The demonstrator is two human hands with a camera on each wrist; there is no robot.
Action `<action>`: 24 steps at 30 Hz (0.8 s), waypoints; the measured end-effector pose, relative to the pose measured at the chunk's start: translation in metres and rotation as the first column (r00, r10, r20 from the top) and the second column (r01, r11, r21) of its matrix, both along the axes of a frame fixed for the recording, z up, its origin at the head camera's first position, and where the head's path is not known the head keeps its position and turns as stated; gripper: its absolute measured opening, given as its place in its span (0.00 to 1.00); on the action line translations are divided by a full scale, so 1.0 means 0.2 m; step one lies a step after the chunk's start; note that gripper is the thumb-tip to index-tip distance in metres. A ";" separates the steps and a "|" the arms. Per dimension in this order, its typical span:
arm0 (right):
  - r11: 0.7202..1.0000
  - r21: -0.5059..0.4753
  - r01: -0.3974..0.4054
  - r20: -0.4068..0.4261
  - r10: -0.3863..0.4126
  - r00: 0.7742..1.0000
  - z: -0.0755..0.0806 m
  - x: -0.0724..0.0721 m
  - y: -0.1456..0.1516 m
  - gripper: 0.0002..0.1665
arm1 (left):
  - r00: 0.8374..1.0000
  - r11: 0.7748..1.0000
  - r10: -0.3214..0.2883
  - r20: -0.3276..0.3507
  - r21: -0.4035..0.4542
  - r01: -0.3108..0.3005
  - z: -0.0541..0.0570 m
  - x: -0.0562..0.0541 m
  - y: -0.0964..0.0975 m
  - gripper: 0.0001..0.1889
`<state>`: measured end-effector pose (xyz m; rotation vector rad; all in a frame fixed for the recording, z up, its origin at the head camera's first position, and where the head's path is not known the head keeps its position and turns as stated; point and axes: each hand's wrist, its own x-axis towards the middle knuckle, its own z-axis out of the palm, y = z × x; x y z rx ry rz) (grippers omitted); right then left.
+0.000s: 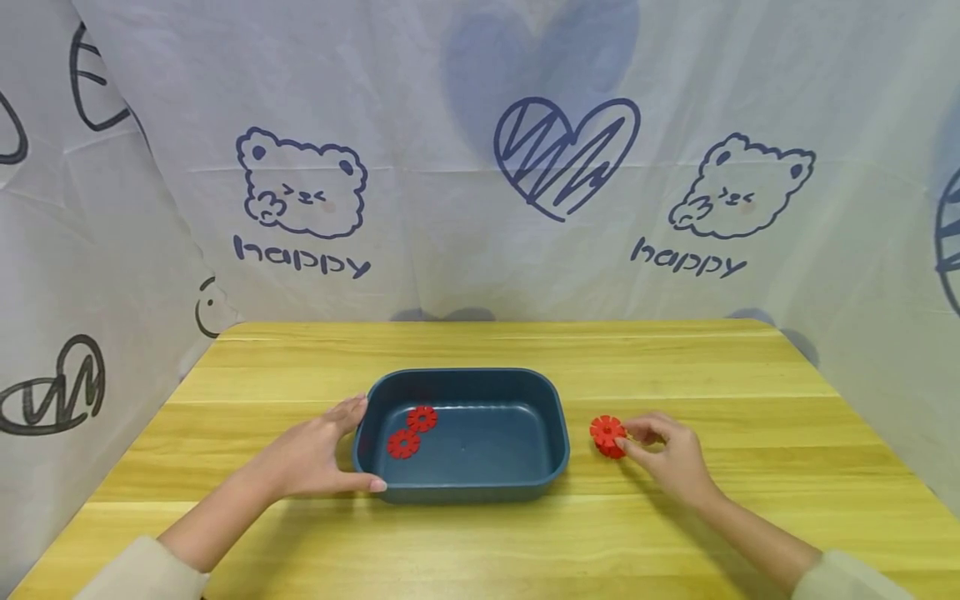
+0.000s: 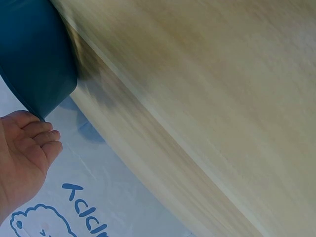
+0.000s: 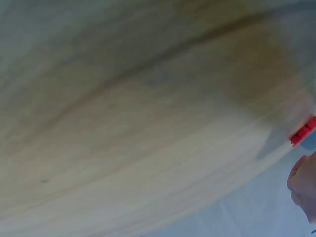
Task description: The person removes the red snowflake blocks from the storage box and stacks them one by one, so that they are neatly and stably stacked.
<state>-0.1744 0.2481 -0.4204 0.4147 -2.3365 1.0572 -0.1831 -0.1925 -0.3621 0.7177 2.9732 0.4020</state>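
A dark blue plastic bin (image 1: pixel 465 493) stands on the table, with two red notched plastic discs (image 1: pixel 403 444) lying flat in its left part. My left hand (image 1: pixel 322 454) holds the bin's left end, thumb at the near corner and fingers along the far side. The left wrist view shows those fingers (image 2: pixel 37 131) bent against the bin's rim (image 2: pixel 22 101). To the right of the bin, my right hand (image 1: pixel 671 458) pinches a red notched disc (image 1: pixel 607 431) between thumb and fingers. More red shows just below that disc; whether it is a second piece I cannot tell.
The wooden table (image 1: pixel 480 550) extends around the bin on all sides. A white cloth (image 1: pixel 435 100) with bear and heart drawings hangs behind the table and along its sides.
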 end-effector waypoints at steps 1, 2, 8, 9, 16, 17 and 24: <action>1.000 -0.010 0.005 0.022 -0.005 1.000 0.00 0.00 0.00 0.11 | 1.000 1.000 0.000 0.001 0.000 0.000 0.00 0.00 0.00 0.59; 1.000 -0.019 0.011 0.044 -0.010 0.999 -0.01 0.01 0.01 0.10 | 1.000 1.000 0.000 0.003 0.001 0.000 0.00 0.00 0.00 0.59; 0.997 -0.050 0.054 0.178 -0.044 0.983 -0.04 0.01 0.03 0.08 | 1.000 1.000 -0.005 0.008 0.002 0.005 -0.01 0.00 0.00 0.59; 0.997 -0.052 0.063 0.199 -0.051 0.979 -0.04 0.01 0.03 0.08 | 1.000 1.000 -0.005 0.009 0.003 0.005 -0.01 0.00 0.00 0.59; 0.993 -0.049 0.106 0.294 -0.087 0.952 -0.07 0.00 0.05 0.09 | 1.000 1.000 -0.008 0.012 0.008 0.008 -0.01 0.00 0.00 0.59; 0.993 -0.047 0.106 0.298 -0.087 0.951 -0.07 0.00 0.05 0.08 | 1.000 1.000 -0.008 0.014 0.008 0.008 0.00 0.00 0.00 0.59; 0.993 -0.050 0.111 0.341 -0.087 0.936 -0.06 -0.01 0.05 0.08 | 1.000 1.000 -0.004 0.014 0.011 0.004 0.00 0.00 0.00 0.59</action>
